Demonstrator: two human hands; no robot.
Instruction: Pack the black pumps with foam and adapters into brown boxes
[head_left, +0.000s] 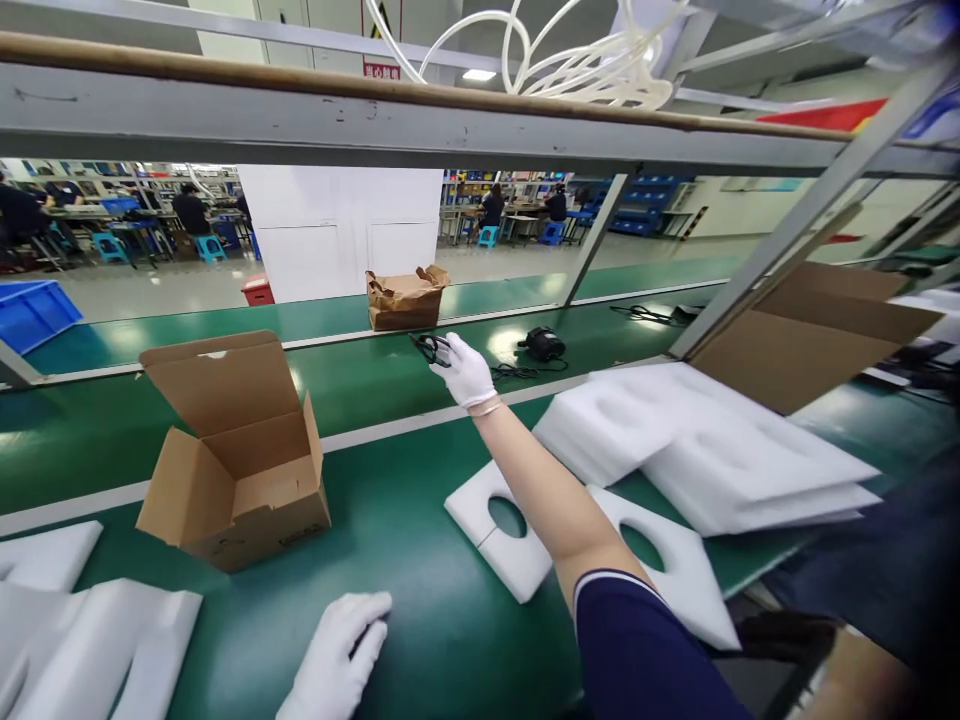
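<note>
Stretched far forward over the green bench, my right hand point(466, 370), in a white glove, is closed on black scissors point(430, 348), whose loops show at the fingertips. The scissors are just in front of a crumpled brown paper bag point(406, 300). A black motor-like device point(543, 343) with a cable lies to the right of that hand. My left hand point(337, 650), also gloved, is low over the near bench with its fingers extended and holds nothing. An open cardboard box point(255, 500) stands upright ahead of it. Under my right forearm lies a white foam piece point(487, 530) with a round hole.
Stacked white foam sheets point(697, 430) lie at the right, and more foam point(105, 640) is at the lower left. Another cardboard box point(810, 330) stands behind the stack. A metal post point(596, 240) and an overhead shelf point(375, 110) frame the bench. People sit far behind.
</note>
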